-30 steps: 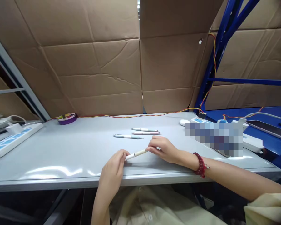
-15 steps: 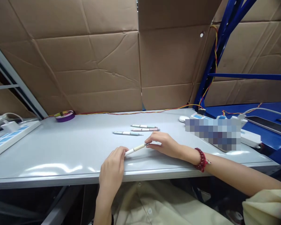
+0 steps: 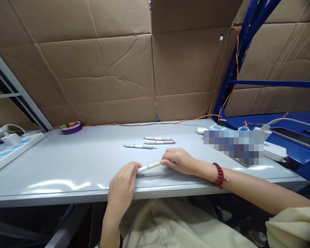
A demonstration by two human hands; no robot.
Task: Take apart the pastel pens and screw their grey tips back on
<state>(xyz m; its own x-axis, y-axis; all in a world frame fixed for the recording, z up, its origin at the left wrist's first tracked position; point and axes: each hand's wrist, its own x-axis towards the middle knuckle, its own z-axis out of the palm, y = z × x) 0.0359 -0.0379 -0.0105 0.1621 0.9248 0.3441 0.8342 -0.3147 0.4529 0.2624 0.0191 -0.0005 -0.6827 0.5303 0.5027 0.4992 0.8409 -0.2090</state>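
A white and cream pen is held between my two hands, just over the front part of the table. My left hand pinches its white end, near the table's edge. The fingers of my right hand close around the other end and cover its tip. Beyond my hands lie three more pens: a light blue one nearest, then a pink one, and a white and green one behind it.
A purple roll of tape sits at the back left. Power strips stand at the left and right. Near the right one are a white earbud-like case and a blurred-out object. Cardboard walls the back.
My right fingers have closed over the pen's far end, hiding the metal part that showed before. The pen lies slightly flatter. The other pens have stayed put.
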